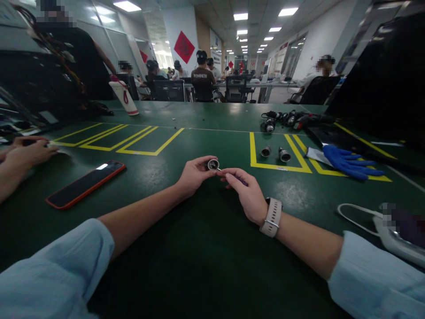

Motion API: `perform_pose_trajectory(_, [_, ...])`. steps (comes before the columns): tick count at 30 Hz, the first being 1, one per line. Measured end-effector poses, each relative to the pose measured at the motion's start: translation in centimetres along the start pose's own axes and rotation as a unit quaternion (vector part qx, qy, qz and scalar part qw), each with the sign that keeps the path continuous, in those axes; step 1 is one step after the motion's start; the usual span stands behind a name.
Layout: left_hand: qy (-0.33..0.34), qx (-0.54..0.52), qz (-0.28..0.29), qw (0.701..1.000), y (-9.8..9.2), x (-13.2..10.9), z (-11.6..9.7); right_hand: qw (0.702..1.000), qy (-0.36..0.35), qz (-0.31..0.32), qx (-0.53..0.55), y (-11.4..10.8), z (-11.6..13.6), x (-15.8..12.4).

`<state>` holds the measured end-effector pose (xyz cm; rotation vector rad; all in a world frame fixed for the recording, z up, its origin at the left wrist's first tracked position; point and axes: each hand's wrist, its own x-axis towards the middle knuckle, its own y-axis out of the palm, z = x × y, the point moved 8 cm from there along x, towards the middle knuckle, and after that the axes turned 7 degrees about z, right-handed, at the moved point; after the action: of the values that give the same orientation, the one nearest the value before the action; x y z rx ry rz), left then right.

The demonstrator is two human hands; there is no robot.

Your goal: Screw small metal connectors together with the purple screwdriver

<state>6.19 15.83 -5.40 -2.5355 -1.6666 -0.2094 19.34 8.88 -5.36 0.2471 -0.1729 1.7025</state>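
My left hand point(194, 175) grips a small round metal part point(213, 165) with its open end turned toward me, just above the green table point(199, 248). My right hand point(245, 192), wearing a pale wristwatch point(272, 217), pinches a thin purple-handled tool point(237, 178) whose tip meets the part's rim. Both hands are closed and held together at the table's middle.
Two similar metal parts point(275, 153) lie in a yellow-taped box, with several more point(282, 119) heaped behind. A blue glove point(348, 161) lies right, a red-cased phone point(85, 184) left. Another person's hands point(23, 153) rest at far left. A white bottle point(124, 97) stands behind.
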Motion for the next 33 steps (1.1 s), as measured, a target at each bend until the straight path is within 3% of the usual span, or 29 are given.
perform_pose_trajectory(13, [0.010, 0.003, -0.002, 1.000, 0.11, -0.14, -0.27, 0.996, 0.025, -0.016, 0.080, -0.49, -0.30, 0.04])
perform_pose_trajectory(27, [-0.001, 0.032, 0.016, 0.999, 0.36, -0.23, -0.22, 0.995, 0.037, -0.026, 0.091, -0.42, -0.17, 0.05])
perform_pose_trajectory(33, [0.010, 0.009, -0.002, 1.000, 0.17, -0.19, -0.29, 0.994, 0.033, -0.021, 0.100, -0.49, -0.24, 0.08])
